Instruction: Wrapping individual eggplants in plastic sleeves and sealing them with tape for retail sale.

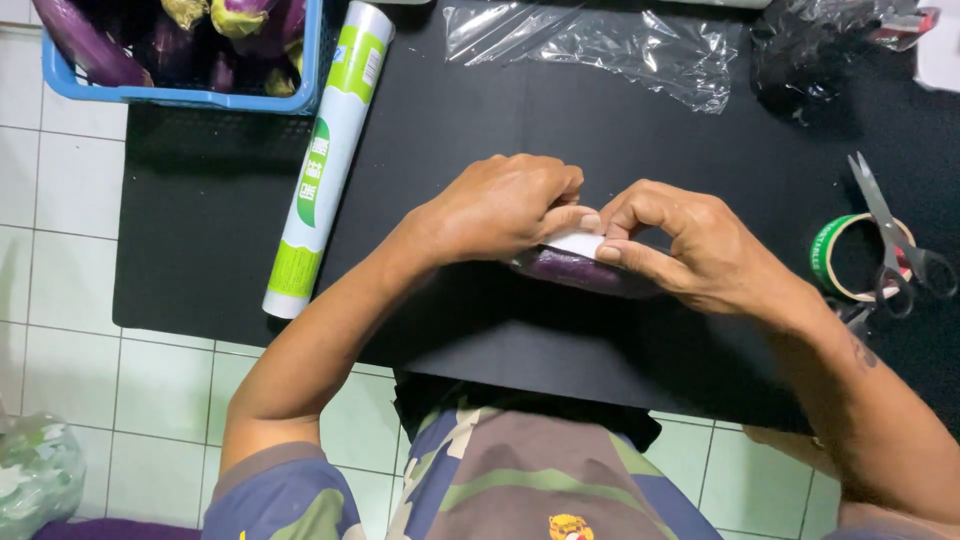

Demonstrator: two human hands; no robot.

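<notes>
Both my hands press on a purple eggplant [575, 272] lying on a black table [500, 120]. A white label [577, 243] sits on top of the eggplant. My left hand [505, 208] covers its left end, thumb on the label. My right hand [680, 245] grips the right end, its fingertips pinching the label's edge. The eggplant looks wrapped in clear film; most of it is hidden under my hands.
A blue crate [190, 92] of purple eggplants stands at the back left. A white and green roll of wrap [328, 160] lies beside it. Clear plastic sheets [620, 45] lie at the back. Scissors [890, 245] rest on a green tape roll [835, 255] at the right.
</notes>
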